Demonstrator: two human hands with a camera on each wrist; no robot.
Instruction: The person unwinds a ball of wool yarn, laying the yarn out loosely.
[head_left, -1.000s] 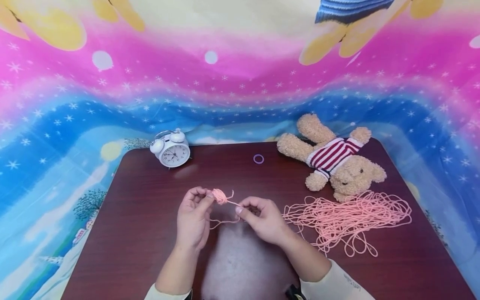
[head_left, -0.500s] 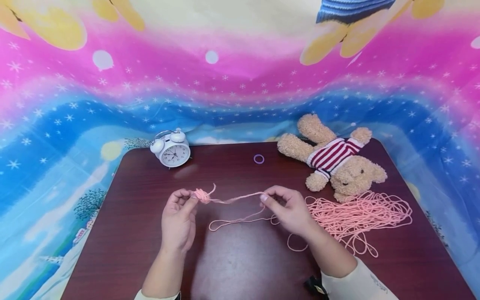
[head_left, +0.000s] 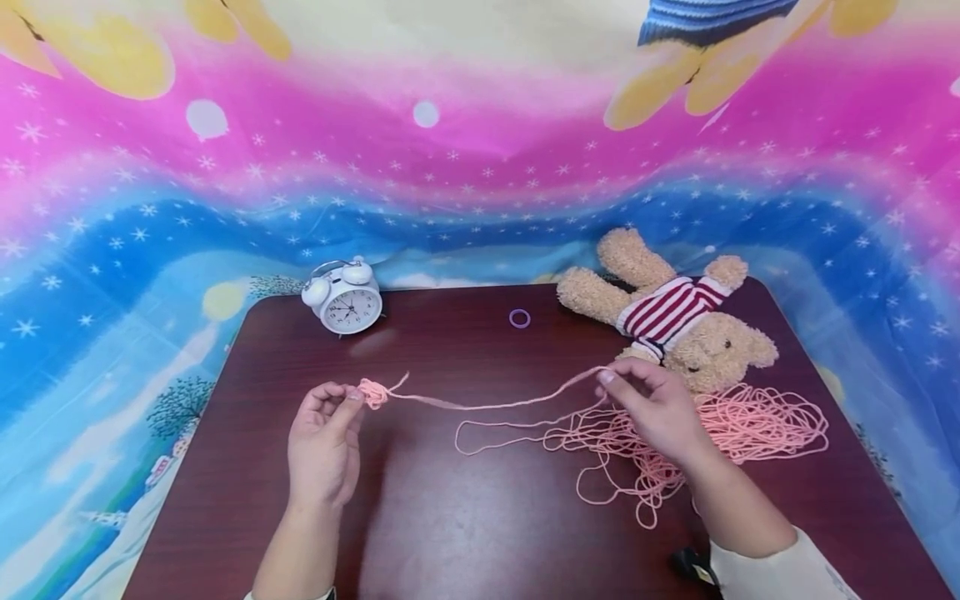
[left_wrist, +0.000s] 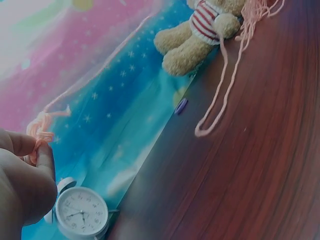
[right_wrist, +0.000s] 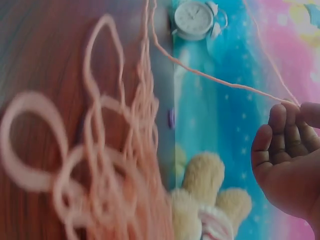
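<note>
Between thumb and fingers, my left hand [head_left: 324,446] pinches a small wound bundle of pink yarn [head_left: 373,393], which has a short loose end sticking up. From that bundle a single strand [head_left: 495,407] runs across to my right hand [head_left: 654,410], which pinches it between thumb and forefinger. In the left wrist view the bundle [left_wrist: 41,126] shows at my fingertips. A loose pile of the same yarn [head_left: 765,425] lies on the table, partly hidden behind my right hand and forearm. The right wrist view shows the strand [right_wrist: 225,82] slanting up to my right fingertips.
A white alarm clock [head_left: 350,307] stands at the table's back left. A small purple ring [head_left: 520,318] lies near the back edge. The teddy bear in a striped shirt [head_left: 667,312] lies at the back right, close to the yarn pile. A printed cloth [head_left: 450,183] hangs behind the table [head_left: 225,500].
My hands have moved apart, the left one leftward and the right one far to the right. The strand between them has grown much longer. A yarn loop on the table has shifted right.
</note>
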